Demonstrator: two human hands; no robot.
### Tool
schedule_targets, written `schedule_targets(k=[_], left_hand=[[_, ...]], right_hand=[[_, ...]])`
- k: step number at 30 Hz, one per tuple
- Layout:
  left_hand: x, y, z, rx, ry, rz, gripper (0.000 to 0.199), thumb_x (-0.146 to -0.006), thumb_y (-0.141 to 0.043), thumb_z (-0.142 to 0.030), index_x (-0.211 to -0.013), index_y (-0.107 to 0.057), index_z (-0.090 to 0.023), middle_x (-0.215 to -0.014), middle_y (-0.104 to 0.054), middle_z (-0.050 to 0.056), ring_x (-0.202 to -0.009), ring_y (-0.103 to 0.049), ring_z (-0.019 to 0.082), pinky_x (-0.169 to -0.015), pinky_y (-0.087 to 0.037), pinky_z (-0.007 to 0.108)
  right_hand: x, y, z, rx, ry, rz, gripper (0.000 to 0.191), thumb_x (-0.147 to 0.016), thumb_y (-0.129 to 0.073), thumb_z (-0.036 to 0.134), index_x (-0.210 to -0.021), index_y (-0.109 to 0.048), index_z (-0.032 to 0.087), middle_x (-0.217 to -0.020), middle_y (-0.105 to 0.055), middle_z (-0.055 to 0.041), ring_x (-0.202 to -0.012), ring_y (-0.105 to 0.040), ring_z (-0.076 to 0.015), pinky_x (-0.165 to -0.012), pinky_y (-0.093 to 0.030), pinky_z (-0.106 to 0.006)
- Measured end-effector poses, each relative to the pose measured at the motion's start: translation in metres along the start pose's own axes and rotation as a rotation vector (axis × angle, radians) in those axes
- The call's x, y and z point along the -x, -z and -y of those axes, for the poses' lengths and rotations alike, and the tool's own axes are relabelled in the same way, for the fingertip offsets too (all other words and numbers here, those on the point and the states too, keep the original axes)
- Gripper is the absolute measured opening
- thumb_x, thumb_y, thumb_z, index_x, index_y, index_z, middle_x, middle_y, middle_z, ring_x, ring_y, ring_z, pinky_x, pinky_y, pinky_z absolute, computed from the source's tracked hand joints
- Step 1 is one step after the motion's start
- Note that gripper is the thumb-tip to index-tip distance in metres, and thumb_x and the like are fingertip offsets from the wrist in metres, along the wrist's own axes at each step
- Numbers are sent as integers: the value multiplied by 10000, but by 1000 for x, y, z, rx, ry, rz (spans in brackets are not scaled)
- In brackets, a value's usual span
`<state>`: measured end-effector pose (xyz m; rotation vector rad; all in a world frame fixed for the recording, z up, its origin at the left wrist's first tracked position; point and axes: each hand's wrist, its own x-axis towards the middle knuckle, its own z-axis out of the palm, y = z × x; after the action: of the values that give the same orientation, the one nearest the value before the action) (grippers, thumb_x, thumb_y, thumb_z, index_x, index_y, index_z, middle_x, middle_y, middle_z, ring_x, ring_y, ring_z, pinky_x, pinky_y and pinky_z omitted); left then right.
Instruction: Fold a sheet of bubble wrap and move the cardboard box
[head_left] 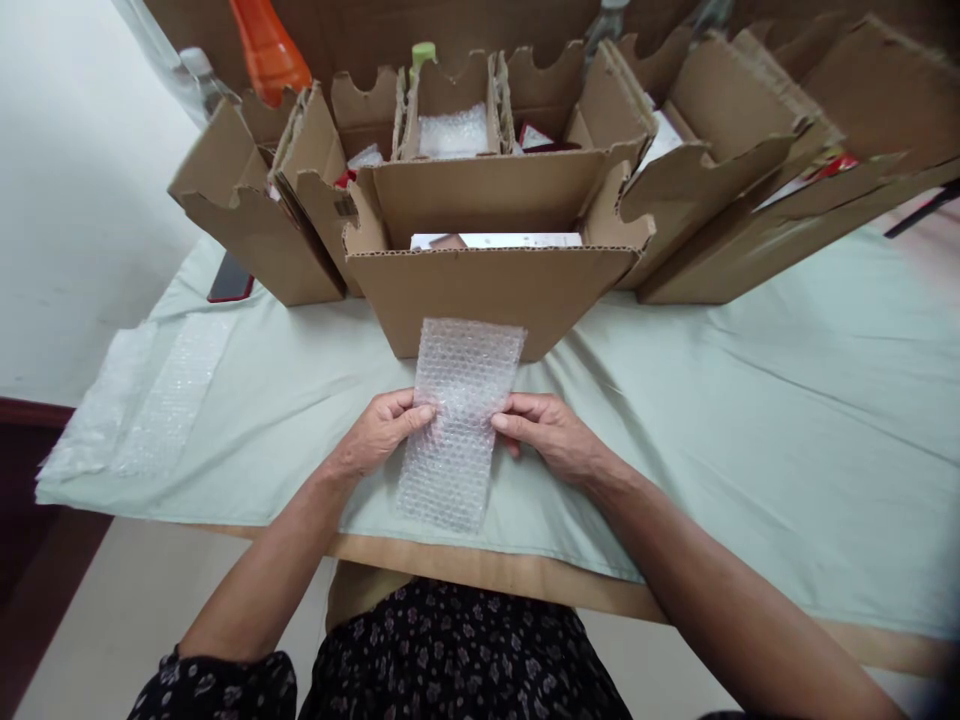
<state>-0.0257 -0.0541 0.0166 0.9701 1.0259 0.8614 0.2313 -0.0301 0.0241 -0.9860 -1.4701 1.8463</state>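
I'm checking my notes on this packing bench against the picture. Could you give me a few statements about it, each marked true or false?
1. Both hands, left hand and right hand, grip one clear bubble-wrap sheet. True.
2. The open brown cardboard box nearest the hands holds nothing. False: a flat white item lies inside.
3. The table wears a pale green cloth. True.
4. A blue bottle stands behind the boxes. False: the orange bottle does.
5. More bubble wrap lies at the cloth's left end. True.

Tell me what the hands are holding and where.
Both hands, left hand and right hand, pinch a clear rectangular bubble-wrap sheet at its long side edges, mid-length.
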Motion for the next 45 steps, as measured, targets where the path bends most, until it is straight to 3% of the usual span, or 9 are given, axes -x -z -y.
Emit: schedule_targets(k=[5,13,20,24,36,45], left_hand=[[1,1,-1,14,-27,10,449,-769,-892,-562,-903,-774,-149,-827,-740,42,-746,-647,151,-756,-510,280],[1,8,0,-70,-72,-16,414,-776,-884,-550,-820,-742,-164,-738,-701,22,-686,-612,139,-714,-488,275],[2,4,-6,-90,-77,-49,472,-716,-909,-580,-699,-668,-175,-665,-655,6,-650,-574,139,-669,-456,277],[2,2,-7,-97,-84,-55,485,-697,-915,-585,-678,-661,-172,-661,-641,5,-650,-556,136,-661,-436,274],[5,4,-5,-105,-104,67,480,-741,-895,-597,-652,-682,-176,-672,-681,23,-668,-597,145,-705,-467,283],[-1,8,-9,35,-237,-180,570,-734,-864,-665,-605,-569,-195,-547,-586,-19,-547,-592,133,-584,-471,264]], right_hand=[[0,0,-3,5,11,-73,432,-863,-745,578,-747,-626,179,-651,-554,35,-581,-468,-87,-599,-345,-254],[1,1,-7,41,16,-85,462,-871,-738,599,-734,-597,180,-667,-565,24,-603,-489,-94,-603,-372,-256],[0,-6,-2,80,43,-271,422,-834,-770,571,-749,-607,191,-615,-539,38,-542,-434,-87,-537,-314,-256],[-1,-7,-1,99,77,-291,395,-829,-761,555,-752,-625,193,-624,-566,25,-564,-446,-99,-556,-341,-265],[-1,-5,-1,146,105,-396,339,-855,-718,508,-751,-607,204,-598,-505,39,-550,-416,-102,-552,-342,-273],[6,-8,3,70,217,-347,440,-828,-785,592,-724,-607,203,-668,-550,18,-611,-445,-109,-599,-382,-271]])
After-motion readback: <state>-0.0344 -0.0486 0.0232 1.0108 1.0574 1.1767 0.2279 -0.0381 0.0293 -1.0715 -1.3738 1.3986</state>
